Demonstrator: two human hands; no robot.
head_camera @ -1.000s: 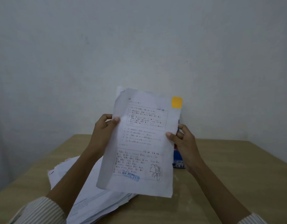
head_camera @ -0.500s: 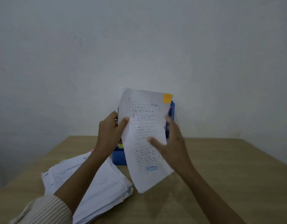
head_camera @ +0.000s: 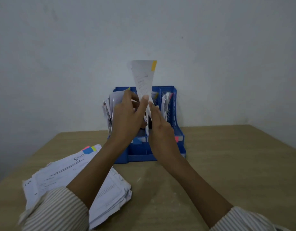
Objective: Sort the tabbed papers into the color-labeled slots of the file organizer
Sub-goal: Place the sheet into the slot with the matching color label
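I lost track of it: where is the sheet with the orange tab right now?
In the head view the orange-tabbed sheet stands upright at centre, pinched by the left hand, going into the blue file organizer.

Left grip (head_camera: pixel 127 114) pinching, right grip (head_camera: pixel 158 124) fingers straight, arms extended

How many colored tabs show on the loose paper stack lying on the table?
3: pink tab, blue tab and yellow-green tab, clustered at the white paper stack's far corner. Others may be hidden underneath.
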